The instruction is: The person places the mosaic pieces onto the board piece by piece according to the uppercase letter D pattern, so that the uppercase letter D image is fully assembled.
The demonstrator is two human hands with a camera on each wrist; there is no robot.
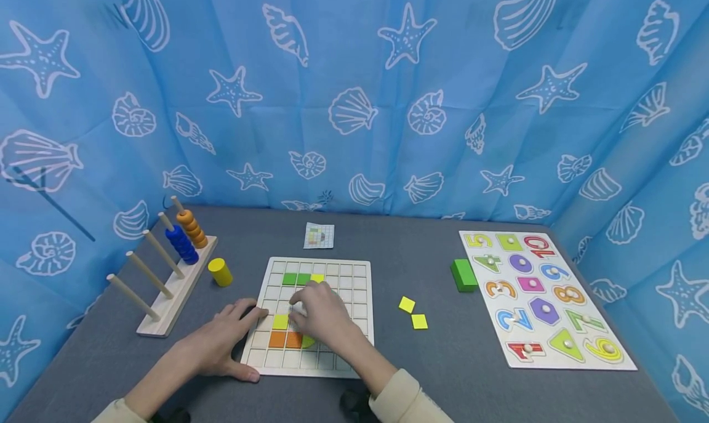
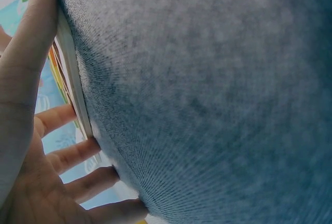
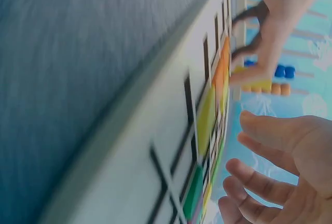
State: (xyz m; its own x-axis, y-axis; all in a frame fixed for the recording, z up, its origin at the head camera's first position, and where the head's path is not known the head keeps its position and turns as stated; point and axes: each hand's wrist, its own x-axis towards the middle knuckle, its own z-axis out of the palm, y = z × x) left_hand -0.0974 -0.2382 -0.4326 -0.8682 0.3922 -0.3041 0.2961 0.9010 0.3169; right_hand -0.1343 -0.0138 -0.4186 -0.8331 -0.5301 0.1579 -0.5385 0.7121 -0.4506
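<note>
A white grid board (image 1: 346, 281) lies on the table in front of me. Its cells hold green tiles (image 1: 289, 279) with a yellow tile (image 1: 317, 277) beside them, and nearer me another yellow tile (image 1: 280, 322), orange tiles (image 1: 277, 339) and a yellow-green piece (image 1: 307, 342) partly covered by my right hand. With fingers spread, my left hand (image 1: 218, 340) rests at the board's left edge, thumb by the near corner. My right hand (image 1: 321, 312) is over the middle of the board. In the right wrist view its loosely bent fingers (image 3: 259, 180) show nothing between them.
Two loose yellow tiles (image 1: 413, 313) lie right of the board. A small pattern card (image 1: 327, 235) is behind it. Leftward stand a peg rack (image 1: 180, 287) with blue and orange beads and a yellow cylinder (image 1: 220, 272). A green block (image 1: 464, 275) and a number puzzle (image 1: 545, 343) lie right.
</note>
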